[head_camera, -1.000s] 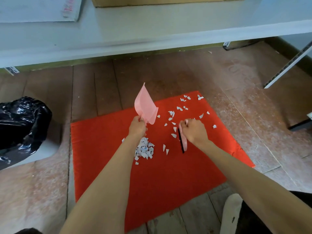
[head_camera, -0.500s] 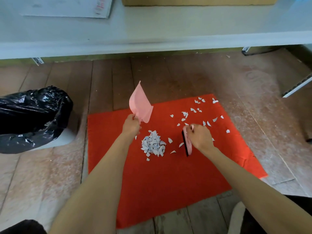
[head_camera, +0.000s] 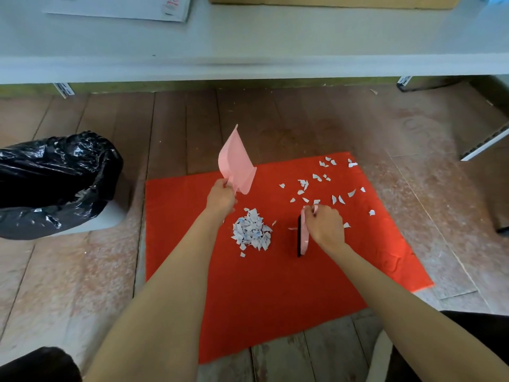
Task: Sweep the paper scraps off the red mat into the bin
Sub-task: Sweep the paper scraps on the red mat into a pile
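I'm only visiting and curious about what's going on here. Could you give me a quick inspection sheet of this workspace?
Surface: red mat lying on a worn wooden floor.
Job's things: pile of paper scraps mid-mat; loose scraps scattered toward the mat's far right corner; bin lined with a black bag, off the mat to the left.
Clutter: nothing seen beyond the scraps.
Grips: left hand holds a pink dustpan raised above the mat; right hand grips a pink brush, black bristles toward the pile.
Cables: nothing seen.
Surroundings: white shelf beyond the mat, carrying a cardboard box; metal rail at far right.
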